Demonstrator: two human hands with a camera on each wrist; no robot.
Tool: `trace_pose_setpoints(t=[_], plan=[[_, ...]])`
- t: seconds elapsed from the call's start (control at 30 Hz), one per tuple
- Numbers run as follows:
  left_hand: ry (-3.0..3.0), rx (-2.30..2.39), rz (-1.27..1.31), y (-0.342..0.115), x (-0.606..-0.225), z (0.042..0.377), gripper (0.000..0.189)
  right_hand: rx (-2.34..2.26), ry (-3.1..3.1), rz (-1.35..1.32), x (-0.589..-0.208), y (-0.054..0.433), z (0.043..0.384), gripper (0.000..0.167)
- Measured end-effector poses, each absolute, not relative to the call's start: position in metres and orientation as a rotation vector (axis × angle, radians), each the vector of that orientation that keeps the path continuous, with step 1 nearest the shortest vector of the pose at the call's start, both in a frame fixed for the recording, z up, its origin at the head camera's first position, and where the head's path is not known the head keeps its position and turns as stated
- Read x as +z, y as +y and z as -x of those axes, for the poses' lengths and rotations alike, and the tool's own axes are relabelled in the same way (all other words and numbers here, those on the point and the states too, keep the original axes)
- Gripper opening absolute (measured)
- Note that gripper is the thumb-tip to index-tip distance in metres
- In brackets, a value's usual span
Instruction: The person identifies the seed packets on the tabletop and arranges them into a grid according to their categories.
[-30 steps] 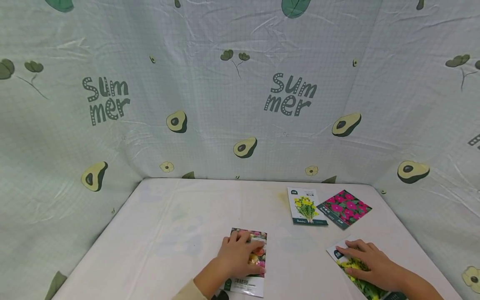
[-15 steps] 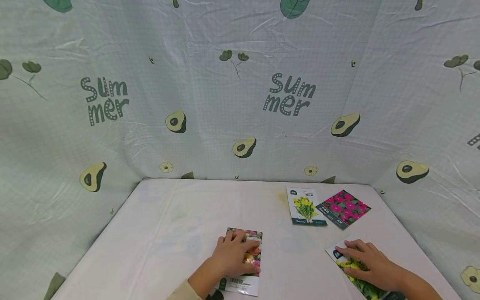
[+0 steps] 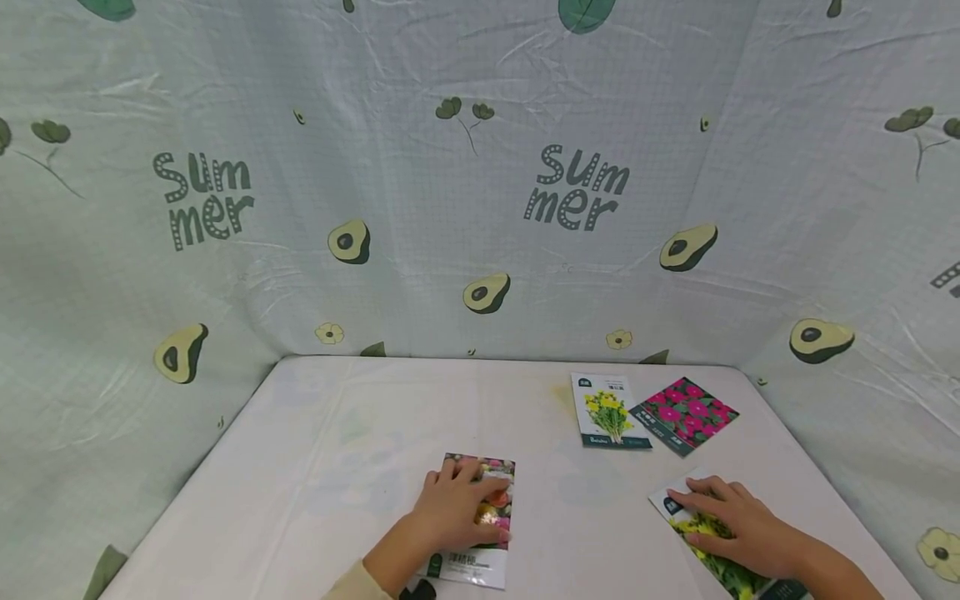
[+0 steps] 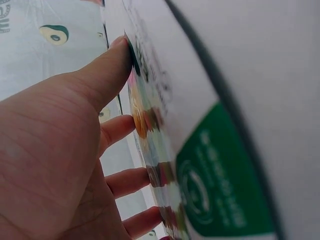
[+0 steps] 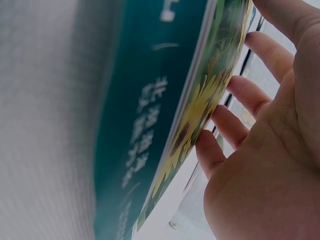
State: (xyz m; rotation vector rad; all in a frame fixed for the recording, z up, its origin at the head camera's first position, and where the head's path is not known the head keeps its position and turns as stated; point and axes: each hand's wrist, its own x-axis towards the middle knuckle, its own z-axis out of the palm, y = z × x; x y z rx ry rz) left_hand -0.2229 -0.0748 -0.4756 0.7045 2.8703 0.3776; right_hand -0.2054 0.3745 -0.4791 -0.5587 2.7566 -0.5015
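My left hand (image 3: 450, 510) rests its fingertips and thumb on a seed packet (image 3: 471, 568) with multicoloured flowers, flat on the table. In the left wrist view the spread fingers touch the face of that packet (image 4: 222, 195), beside its green label. On the right, my right hand (image 3: 738, 527) lies over another seed packet (image 3: 729, 575) with yellow flowers, set at a slant. The right wrist view has those fingertips touching the packet's printed face (image 5: 192, 112), above a teal band. Each hand covers part of its packet.
Farther back lie a white seed packet with yellow flowers (image 3: 609, 412) and a packet with magenta flowers (image 3: 692, 412), corners close together. They rest on the white table (image 3: 337, 467). A pale curtain (image 3: 420, 183) printed with avocados surrounds the table's back and sides.
My left hand and the flower packet under it have slid leftward across the table. The right hand and its packet stay in place. The whole view has shifted slightly.
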Motion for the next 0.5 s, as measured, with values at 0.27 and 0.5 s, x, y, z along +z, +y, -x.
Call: trace_pose_setpoints(t=[0.27, 0.5], plan=[[2.872, 0.408, -0.72, -0.08, -0.474, 0.224, 0.071, -0.483, 2.786, 0.581, -0.48, 0.374, 0.205, 0.06], [2.884, 0.402, -0.727, -0.086, -0.476, 0.224, 0.071, -0.475, 2.785, 0.571, -0.478, 0.373, 0.204, 0.061]])
